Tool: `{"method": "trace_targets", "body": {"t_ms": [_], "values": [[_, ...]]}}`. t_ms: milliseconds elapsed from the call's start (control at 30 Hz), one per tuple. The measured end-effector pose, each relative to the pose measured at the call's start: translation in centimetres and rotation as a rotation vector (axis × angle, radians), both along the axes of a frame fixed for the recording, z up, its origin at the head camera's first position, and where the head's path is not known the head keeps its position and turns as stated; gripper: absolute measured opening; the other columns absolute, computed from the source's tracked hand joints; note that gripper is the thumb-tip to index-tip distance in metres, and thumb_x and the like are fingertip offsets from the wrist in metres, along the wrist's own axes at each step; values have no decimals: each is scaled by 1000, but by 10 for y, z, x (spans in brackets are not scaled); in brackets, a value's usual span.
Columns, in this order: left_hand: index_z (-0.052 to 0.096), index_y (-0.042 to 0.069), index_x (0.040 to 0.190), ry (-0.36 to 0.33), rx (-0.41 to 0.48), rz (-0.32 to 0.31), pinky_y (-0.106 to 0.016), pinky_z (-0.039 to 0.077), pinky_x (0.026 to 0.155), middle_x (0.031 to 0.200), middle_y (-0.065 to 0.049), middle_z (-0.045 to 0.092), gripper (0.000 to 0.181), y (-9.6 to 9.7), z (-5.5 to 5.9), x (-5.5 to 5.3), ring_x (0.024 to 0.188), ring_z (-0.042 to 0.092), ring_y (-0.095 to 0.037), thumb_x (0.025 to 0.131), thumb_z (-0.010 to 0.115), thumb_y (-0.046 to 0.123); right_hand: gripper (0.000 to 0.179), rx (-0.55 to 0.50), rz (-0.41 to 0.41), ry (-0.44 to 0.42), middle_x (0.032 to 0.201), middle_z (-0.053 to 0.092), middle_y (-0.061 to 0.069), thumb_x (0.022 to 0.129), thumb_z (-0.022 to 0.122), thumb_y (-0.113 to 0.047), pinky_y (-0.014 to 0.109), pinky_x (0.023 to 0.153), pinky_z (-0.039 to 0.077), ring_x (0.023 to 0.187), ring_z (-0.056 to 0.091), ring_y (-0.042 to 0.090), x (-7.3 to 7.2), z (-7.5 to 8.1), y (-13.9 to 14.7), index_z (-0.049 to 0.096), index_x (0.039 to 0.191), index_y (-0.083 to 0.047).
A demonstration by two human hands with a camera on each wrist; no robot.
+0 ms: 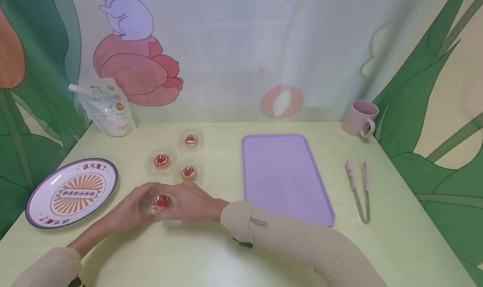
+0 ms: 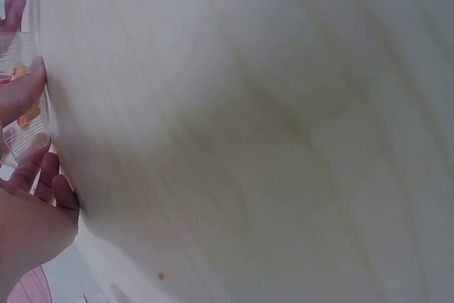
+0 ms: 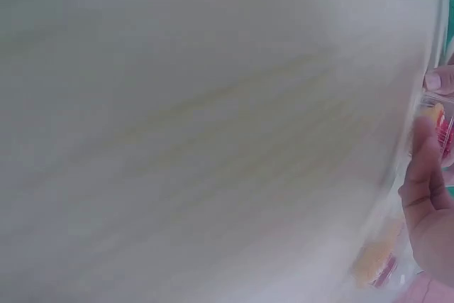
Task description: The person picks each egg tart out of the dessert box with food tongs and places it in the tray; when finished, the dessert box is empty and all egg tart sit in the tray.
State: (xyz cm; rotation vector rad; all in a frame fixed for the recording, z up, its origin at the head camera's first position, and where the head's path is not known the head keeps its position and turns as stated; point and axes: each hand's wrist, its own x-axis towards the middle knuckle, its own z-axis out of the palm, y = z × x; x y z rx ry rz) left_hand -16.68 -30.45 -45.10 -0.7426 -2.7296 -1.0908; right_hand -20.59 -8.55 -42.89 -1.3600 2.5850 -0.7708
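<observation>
A small red-topped tart (image 1: 161,202) in a clear plastic box is between the two hands, near the front left of the table. My left hand (image 1: 128,211) grips the box from its left side, the thumb and fingers spread round it. From the other side, my right hand (image 1: 190,203) holds it too, covering part of the box. In the left wrist view the thumb lies across the ridged clear box (image 2: 25,136); the right wrist view shows the right fingers against it. Just beyond the hands stand three similar boxed tarts (image 1: 161,160).
A decorated oval plate (image 1: 37,199) lies at the left, with a white pouch (image 1: 109,110) behind it. Right of the hands is a purple tray (image 1: 283,173). Tongs (image 1: 356,190) and a pink mug (image 1: 356,119) are farther right. A printed curtain (image 1: 234,48) hangs behind the table.
</observation>
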Motion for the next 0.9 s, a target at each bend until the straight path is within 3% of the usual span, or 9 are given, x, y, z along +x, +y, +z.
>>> {"method": "trace_targets", "body": {"t_ms": [100, 267, 467, 667, 733, 800, 900], "values": [[57, 2, 130, 16, -27, 7, -23, 43, 98, 119, -14, 67, 75, 0, 2, -2, 112, 56, -12, 64, 91, 5, 70, 9, 0, -17, 64, 50, -10, 88, 72, -41, 15, 49, 32, 45, 41, 0, -2, 2, 2, 42, 150, -34], [54, 4, 134, -45, -65, 14, -37, 49, 94, 115, -9, 65, 78, 1, 4, -4, 106, 57, -20, 66, 92, 8, 69, -3, -21, -85, 66, 51, -9, 88, 70, -42, 16, 51, 36, 50, 44, 1, -5, 3, 5, 41, 150, -37], [51, 5, 138, -35, -86, 6, -34, 48, 95, 117, -9, 65, 83, 1, 6, -4, 106, 58, -21, 65, 92, 7, 70, -21, -19, -153, 80, 58, -10, 88, 72, -44, 16, 62, 42, 63, 51, 2, -6, 7, 6, 42, 150, -37], [47, 8, 143, -76, -51, -19, -25, 38, 105, 131, -14, 62, 89, 0, 6, -3, 118, 57, -31, 66, 91, 6, 72, -28, 1, -297, 69, 62, -5, 88, 75, -38, 20, 55, 49, 49, 63, 7, -9, 11, 5, 38, 150, -41], [47, 8, 143, -77, -56, -16, -30, 40, 104, 129, -13, 63, 90, 0, 6, -3, 116, 57, -30, 65, 91, 7, 73, -37, -1, -327, 83, 68, -5, 87, 76, -37, 20, 57, 50, 49, 65, 9, -10, 11, 4, 39, 150, -41], [47, 7, 143, -72, -65, -11, -35, 42, 102, 125, -13, 63, 90, 0, 6, -3, 114, 57, -29, 64, 91, 7, 74, -55, -11, -358, 107, 70, -4, 86, 78, -37, 19, 64, 50, 51, 66, 9, -11, 11, 5, 41, 150, -40], [45, 5, 143, -62, -73, -9, -47, 43, 100, 127, -16, 63, 92, 0, 6, -3, 114, 58, -33, 64, 91, 7, 74, -68, -37, -400, 137, 60, -1, 85, 79, -37, 19, 68, 51, 54, 68, 9, -12, 11, 6, 42, 149, -39]]}}
